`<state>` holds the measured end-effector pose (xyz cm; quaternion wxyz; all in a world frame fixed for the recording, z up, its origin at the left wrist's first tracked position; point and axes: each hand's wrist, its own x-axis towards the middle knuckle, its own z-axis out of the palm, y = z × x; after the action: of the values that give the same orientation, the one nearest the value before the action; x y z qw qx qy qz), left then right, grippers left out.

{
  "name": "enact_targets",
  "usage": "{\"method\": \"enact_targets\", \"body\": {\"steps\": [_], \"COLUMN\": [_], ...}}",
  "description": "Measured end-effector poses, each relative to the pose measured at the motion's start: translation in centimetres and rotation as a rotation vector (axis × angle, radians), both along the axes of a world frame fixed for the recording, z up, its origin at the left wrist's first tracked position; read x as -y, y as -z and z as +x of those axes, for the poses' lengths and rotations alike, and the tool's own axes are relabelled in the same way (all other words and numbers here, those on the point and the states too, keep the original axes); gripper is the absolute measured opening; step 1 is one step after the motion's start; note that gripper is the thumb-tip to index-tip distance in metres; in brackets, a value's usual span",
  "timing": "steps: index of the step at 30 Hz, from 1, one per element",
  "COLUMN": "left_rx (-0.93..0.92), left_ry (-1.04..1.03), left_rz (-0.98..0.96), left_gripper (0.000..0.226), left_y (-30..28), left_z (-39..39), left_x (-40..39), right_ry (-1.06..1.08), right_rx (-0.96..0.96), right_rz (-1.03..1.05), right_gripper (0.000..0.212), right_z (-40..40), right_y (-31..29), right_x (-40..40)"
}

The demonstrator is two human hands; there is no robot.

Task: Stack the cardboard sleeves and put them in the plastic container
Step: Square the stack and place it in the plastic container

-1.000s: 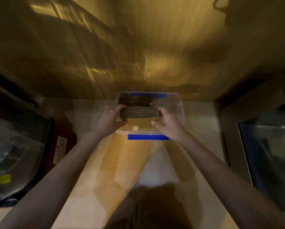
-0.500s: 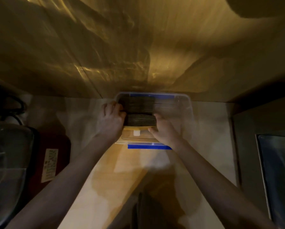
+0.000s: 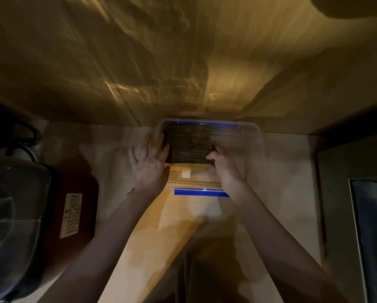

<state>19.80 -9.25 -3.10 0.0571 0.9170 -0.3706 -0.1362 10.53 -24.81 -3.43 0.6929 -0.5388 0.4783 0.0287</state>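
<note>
A clear plastic container point(image 3: 257, 136) with blue clips stands on the counter against the back wall. A dark stack of cardboard sleeves point(image 3: 188, 145) lies inside it, in its left half. My left hand point(image 3: 149, 165) is flat with fingers spread, its fingertips against the stack's left end at the container's left wall. My right hand point(image 3: 225, 169) reaches into the container with fingers curled on the stack's right end. The right half of the container looks blurred and holds nothing I can make out.
A dark red appliance point(image 3: 74, 215) with a white label and a clear lid point(image 3: 15, 215) fills the left side. A metal-edged unit point(image 3: 371, 226) stands at the right. The wall point(image 3: 183, 62) rises directly behind the container; light counter point(image 3: 152, 237) lies in front.
The stack went down from above the container's front edge into its left half. My left hand's fingers have spread apart; my right hand stays at the stack's right end.
</note>
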Motion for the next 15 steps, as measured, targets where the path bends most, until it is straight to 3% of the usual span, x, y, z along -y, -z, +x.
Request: {"method": "enact_targets", "body": {"steps": [3,7,15], "left_rx": [-0.119,-0.139,-0.086], "left_ry": [-0.017,-0.040,-0.049], "left_rz": [-0.087,-0.149,0.027], "left_gripper": [0.067,0.065,0.060], "left_y": [0.5,1.0,0.3], "left_z": [-0.2,-0.1,-0.3], "left_x": [0.6,0.6,1.1], "right_ry": [0.192,0.164,0.175], "right_rx": [-0.036,-0.019,-0.014], "right_rz": [0.168,0.213,0.188], "right_gripper": [0.038,0.048,0.050], "right_z": [1.0,1.9,1.4], "right_y": [-0.1,-0.9,-1.6], "right_x": [-0.8,-1.9,-0.7]}}
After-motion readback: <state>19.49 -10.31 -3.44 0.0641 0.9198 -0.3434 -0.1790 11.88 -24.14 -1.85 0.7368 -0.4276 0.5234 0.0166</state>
